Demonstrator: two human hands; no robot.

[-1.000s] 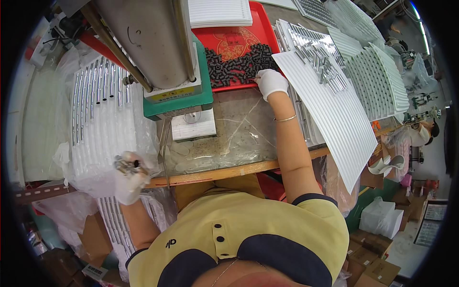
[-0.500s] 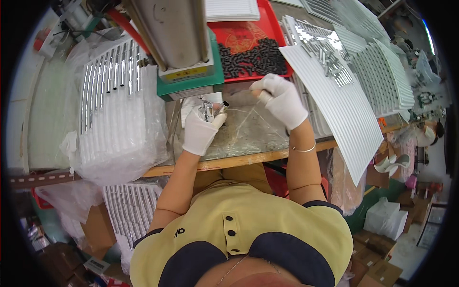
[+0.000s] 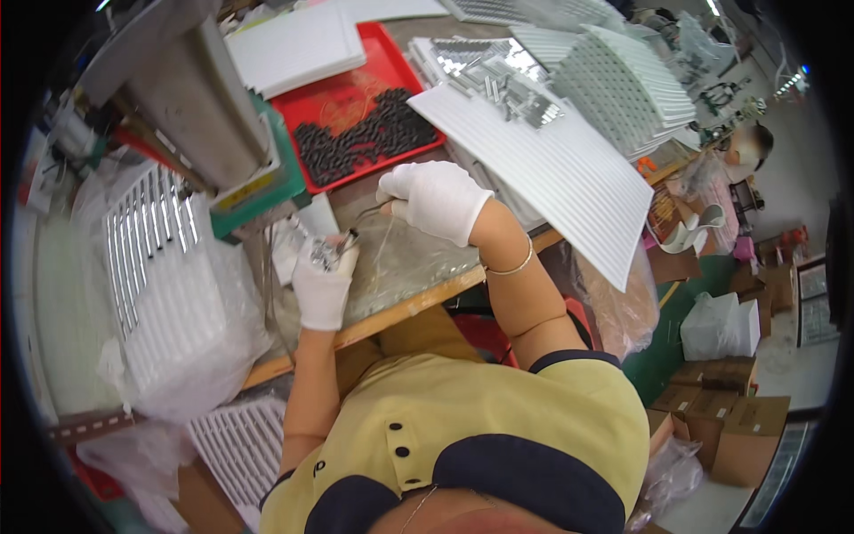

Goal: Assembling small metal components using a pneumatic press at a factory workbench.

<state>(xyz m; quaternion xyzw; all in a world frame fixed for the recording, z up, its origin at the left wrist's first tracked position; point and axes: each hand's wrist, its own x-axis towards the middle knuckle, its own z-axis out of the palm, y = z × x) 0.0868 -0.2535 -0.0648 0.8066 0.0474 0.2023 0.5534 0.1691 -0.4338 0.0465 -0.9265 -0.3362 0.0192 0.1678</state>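
My left hand (image 3: 322,289), in a white glove, is closed around several short shiny metal tubes (image 3: 327,254). One tube has a dark open end pointing toward my right hand. My right hand (image 3: 440,203), also gloved in white, pinches a thin dark metal tool (image 3: 369,212) that resembles tweezers. Its tip points at the tubes and stays a small gap away from them. Below the left hand's fingers lies a pale block or pad (image 3: 289,245) on the worktable (image 3: 400,262), beside the press.
A press with a green base (image 3: 276,191) stands at the left. Behind it is a red tray (image 3: 391,62) of small black parts (image 3: 360,133). Chrome tubes in white ribbed trays (image 3: 160,294) lie left; a ribbed white sheet (image 3: 569,178) carrying loose metal pieces (image 3: 525,98) lies right.
The whole view has swung, so the table things appear shifted left and tilted. My right hand has come closer to the left one, its thin tool now aimed at the tubes.
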